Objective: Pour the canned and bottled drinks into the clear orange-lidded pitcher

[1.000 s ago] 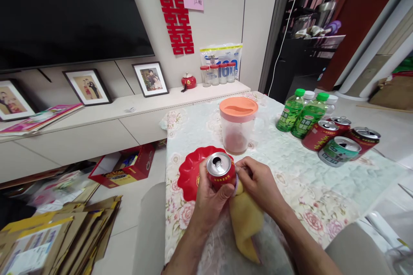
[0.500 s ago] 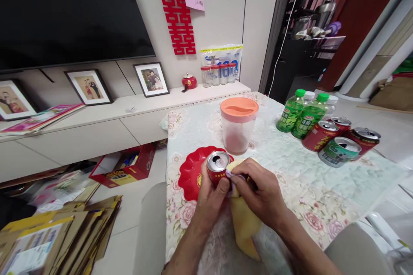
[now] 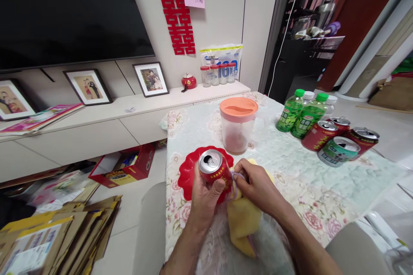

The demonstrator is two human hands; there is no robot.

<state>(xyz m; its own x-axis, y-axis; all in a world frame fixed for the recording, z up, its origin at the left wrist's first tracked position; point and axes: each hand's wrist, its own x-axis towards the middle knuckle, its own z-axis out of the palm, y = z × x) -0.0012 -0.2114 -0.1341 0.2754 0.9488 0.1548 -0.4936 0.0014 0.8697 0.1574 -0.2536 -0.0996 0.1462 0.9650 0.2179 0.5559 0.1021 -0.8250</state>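
My left hand (image 3: pixel 206 200) is wrapped round a red drink can (image 3: pixel 217 175) whose opened silver top faces up. The can tilts slightly over a red scalloped plate (image 3: pixel 187 172). Just right of it, my right hand (image 3: pixel 258 184) pinches a yellow cloth (image 3: pixel 243 223) with a purple edge. The cloth's bunched upper part lies close against the can's side, and the rest hangs down below my fingers. Whether the cloth touches the can is hard to make out.
Behind the plate stands a clear jug (image 3: pixel 238 133) with an orange lid. To the right are green-capped bottles (image 3: pixel 308 118), red cans (image 3: pixel 319 135) and a green can (image 3: pixel 338 151). A flowered cloth covers the table (image 3: pixel 309 189). Flattened cardboard (image 3: pixel 74 236) lies on the floor at left.
The can has shifted a little left and more of its red side shows. My right hand and the cloth have drawn slightly away from it.
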